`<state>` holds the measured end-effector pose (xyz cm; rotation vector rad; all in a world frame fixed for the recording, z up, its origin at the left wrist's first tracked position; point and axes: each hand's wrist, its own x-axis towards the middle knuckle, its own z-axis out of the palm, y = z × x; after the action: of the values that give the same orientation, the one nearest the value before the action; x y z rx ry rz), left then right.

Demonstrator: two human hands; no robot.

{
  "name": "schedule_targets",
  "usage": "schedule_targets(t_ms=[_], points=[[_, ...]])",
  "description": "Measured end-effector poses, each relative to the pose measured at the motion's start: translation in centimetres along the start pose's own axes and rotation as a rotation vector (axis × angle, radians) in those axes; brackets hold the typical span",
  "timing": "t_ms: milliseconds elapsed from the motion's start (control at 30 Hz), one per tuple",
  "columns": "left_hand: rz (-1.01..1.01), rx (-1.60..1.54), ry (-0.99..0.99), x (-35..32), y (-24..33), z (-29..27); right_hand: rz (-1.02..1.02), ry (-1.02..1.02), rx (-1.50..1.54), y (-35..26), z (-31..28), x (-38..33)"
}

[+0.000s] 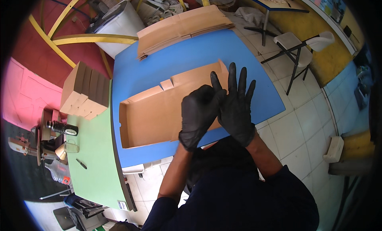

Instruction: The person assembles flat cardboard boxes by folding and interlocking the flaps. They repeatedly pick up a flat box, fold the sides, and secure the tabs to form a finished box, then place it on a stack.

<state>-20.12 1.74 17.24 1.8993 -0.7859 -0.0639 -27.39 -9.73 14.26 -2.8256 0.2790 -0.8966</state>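
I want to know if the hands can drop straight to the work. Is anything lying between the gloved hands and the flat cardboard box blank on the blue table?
Nothing visible does. The left hand and right hand meet directly above the cardboard blank.

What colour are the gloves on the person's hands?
Black, both the left hand and right hand; the head view shows it.

the black-gloved right hand [235, 105] is raised, fingers spread upward; the black-gloved left hand [199, 113] curls against its thumb side, touching it; both forearms bare.
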Motion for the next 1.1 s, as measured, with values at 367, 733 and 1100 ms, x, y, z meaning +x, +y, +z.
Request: schedule_targets(t_ms=[367,733,1100], points=[[-0.150,-0.369,-0.198,-0.8,-1.8,0.2,-0.001,0.056,-0.055,0.5,1.7,0.2],[0.148,0.068,0.451,0.2,-2.1,0.9,-0.175,0.027,-0.117,0.0,1.8,-0.2],[0.078,0.537,0.220,0.0,-2.0,2.5,-0.211,-0.186,-0.073,-0.5,1.4,0.0]])
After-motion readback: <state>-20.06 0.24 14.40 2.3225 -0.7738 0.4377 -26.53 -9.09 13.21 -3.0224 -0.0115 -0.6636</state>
